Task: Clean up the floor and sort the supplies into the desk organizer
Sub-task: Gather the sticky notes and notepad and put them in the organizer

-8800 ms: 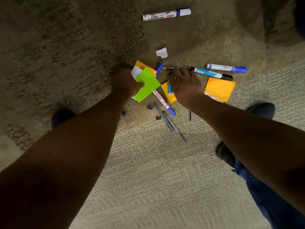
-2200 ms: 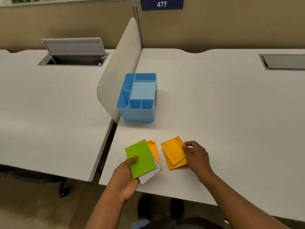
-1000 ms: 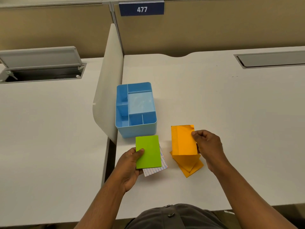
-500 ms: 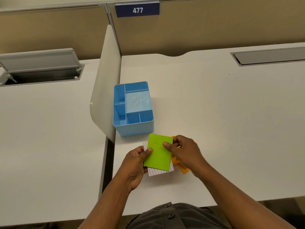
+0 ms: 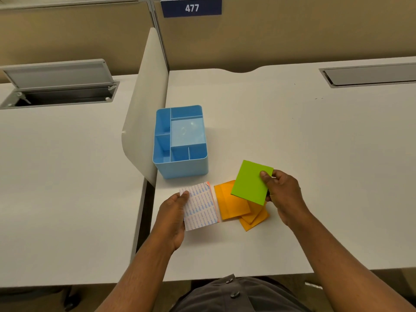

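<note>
We see the blue desk organizer [image 5: 180,140] at the center of the frame, on the white counter [image 5: 292,136] and right beside the pale divider panel [image 5: 144,104]; its compartments show only blue floors. Below it, in the lower middle of the frame, the left hand [image 5: 173,212] holds a white pad [image 5: 200,204] printed with rows of blue text, thumb on its upper left corner and fingers hidden beneath — the grip is closed on that pad. To the right of it, the right hand [image 5: 283,194] pinches a green sticky pad [image 5: 251,182] at its right edge, thumb on top, so this grip holds the green pad tilted above the counter. Under the green pad's lower corner lies a fanned pile of orange sticky pads [image 5: 236,204], flat on the counter and just beside the white pad. A blue sign reading 477 [image 5: 191,7] sits at the top of the frame, on the tan partition.
</note>
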The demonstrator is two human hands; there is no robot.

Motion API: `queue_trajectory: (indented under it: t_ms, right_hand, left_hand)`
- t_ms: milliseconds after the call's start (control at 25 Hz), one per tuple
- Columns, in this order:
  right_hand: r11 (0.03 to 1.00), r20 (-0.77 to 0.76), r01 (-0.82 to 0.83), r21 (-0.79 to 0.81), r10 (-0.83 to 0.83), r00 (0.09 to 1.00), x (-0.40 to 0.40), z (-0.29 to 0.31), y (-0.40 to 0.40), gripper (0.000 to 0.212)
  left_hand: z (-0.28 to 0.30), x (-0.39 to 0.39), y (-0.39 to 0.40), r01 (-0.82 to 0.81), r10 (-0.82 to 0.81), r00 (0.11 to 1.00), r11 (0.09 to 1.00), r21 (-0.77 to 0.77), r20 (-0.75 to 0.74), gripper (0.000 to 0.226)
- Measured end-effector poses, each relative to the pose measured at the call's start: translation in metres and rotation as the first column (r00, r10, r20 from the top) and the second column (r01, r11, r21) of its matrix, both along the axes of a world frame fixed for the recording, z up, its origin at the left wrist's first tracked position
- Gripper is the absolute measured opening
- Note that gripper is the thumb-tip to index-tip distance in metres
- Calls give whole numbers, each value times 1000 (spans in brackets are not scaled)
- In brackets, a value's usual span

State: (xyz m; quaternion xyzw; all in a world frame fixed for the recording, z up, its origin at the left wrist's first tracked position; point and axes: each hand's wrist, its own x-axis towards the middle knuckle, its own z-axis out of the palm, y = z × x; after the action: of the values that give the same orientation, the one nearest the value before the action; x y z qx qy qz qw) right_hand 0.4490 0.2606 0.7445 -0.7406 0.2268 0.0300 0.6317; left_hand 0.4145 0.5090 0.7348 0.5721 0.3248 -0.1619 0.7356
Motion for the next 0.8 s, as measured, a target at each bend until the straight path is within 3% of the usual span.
queue_trajectory:
  t_ms: [160,320,480,600,720,800]
  right_hand:
    - [992,-17,-83,-91,81,997,7,-7,-11,27]
    - [981,-131,-151,122,166,977,4,-16,-11,39]
    - [987,-127,-138,79,148,981,-1,-21,-14,40]
    - [976,-113,-201,-87,191,975,0,-22,-8,33]
    - [848,-116,-333,-412,314,942,1,-23,10,36]
    - [785,-99,-349,-512,350,931,-3,-27,20,37]
  left_hand:
    - [-1,11,-17,98,-93,994,990,103,-56,16]
    - [-6,27,-58,168,-154,980,979,112,-124,17]
    - [-7,35,-74,113,-96,983,987,110,-155,22]
    - [-8,39,-81,113,-82,987,966,234,-139,26]
    - [-6,42,-89,176,-101,976,891,418,-195,34]
    - [-3,40,-93,218,-101,961,849,481,-257,42]
